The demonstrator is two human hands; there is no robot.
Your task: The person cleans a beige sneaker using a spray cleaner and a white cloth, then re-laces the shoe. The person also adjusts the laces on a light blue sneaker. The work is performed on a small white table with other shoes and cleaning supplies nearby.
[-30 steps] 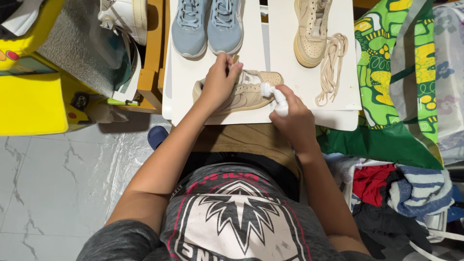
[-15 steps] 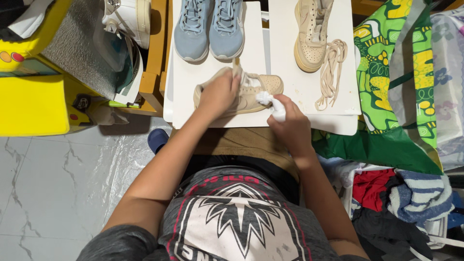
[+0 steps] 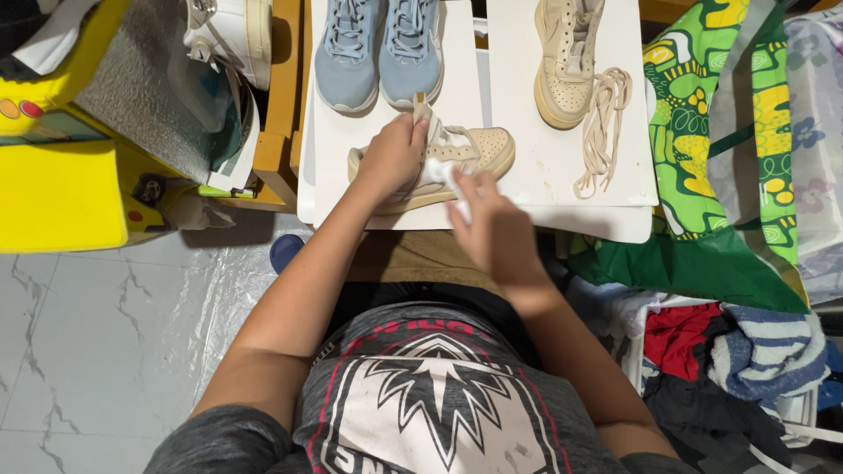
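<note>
Mid-scrub: my left hand (image 3: 392, 158) grips the beige sneaker (image 3: 479, 151) on the surface (image 3: 544, 167). My right hand (image 3: 493, 230) holds the white brush (image 3: 443, 174) against its side. Next stroke likely needs steady bracing.

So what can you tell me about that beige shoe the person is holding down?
The beige shoe is a low sneaker, pale cream with a slightly darker sole, seemingly leather-like, with a perforated toe and no laces visible. It lies on the white board, toe to the right, tilted a little toward the person. The left hand grips its heel and collar end, covering that part. The right hand presses a small white brush, blurred, against its near side. Two blue shoes sit just beyond it.
</note>
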